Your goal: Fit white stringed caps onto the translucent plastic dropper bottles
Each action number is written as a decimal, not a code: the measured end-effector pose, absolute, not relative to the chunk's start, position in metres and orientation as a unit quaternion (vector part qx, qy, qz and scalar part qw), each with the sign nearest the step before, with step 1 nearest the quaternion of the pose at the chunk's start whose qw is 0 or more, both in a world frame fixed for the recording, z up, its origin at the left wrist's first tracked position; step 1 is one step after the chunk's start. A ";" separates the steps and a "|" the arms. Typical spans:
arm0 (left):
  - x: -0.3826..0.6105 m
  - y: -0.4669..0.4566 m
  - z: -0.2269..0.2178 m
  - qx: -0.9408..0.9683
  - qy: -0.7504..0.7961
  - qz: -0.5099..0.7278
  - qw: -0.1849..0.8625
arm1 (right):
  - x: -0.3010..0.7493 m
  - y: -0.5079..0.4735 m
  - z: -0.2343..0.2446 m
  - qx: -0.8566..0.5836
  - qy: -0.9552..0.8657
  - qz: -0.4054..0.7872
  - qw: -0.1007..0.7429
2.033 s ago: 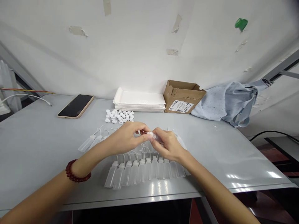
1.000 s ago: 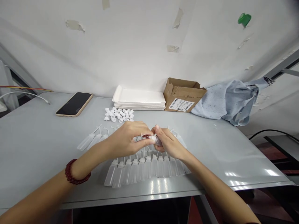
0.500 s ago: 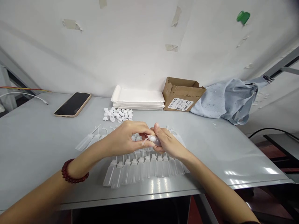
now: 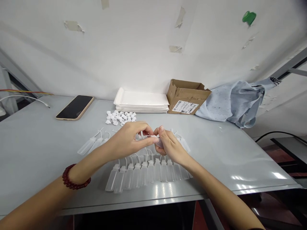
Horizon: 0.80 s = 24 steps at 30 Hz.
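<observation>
My right hand (image 4: 172, 145) is closed around a small translucent squeeze bottle (image 4: 160, 143), most of which the fingers hide. At the bottle's top, my left hand (image 4: 130, 138) pinches the white cap and its thin strap between thumb and fingers. Whether the cap is fully seated I cannot tell. Below both hands lies a row of similar squeeze bottles (image 4: 144, 174), each with a thin white strap at its neck. More bottles (image 4: 87, 145) lie to the left of my left hand, and others (image 4: 184, 143) are partly hidden behind my right hand.
Loose white caps (image 4: 122, 117) are piled beyond my left hand. Behind them stand a stack of white padded envelopes (image 4: 142, 103) and an open cardboard box (image 4: 189, 97). A phone (image 4: 74, 108) lies at left; a pale blue cloth (image 4: 227, 102) is at right.
The fingers of my left hand have shifted slightly at the bottle's top, with the thumb now over the cap. My right hand keeps its hold on the bottle.
</observation>
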<state>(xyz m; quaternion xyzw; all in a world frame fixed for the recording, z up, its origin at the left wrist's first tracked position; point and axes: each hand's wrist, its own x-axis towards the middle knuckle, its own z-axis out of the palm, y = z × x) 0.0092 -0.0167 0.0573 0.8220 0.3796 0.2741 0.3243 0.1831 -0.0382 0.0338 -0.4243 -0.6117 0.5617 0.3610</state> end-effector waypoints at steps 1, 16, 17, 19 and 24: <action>0.009 -0.017 0.058 0.827 0.376 0.262 0.326 | 0.183 -0.039 0.034 -0.423 -0.616 0.555 0.366; 0.007 -0.020 0.057 0.891 0.269 0.264 0.252 | 0.187 -0.038 0.037 -0.408 -0.595 0.621 0.305; 0.008 -0.021 0.057 0.897 0.260 0.269 0.237 | 0.188 -0.038 0.035 -0.403 -0.584 0.638 0.298; 0.007 -0.024 0.058 0.905 0.245 0.275 0.212 | 0.190 -0.036 0.034 -0.388 -0.563 0.673 0.282; 0.003 -0.020 0.064 0.864 0.324 0.295 0.250 | 0.196 -0.035 0.040 -0.389 -0.646 0.582 0.305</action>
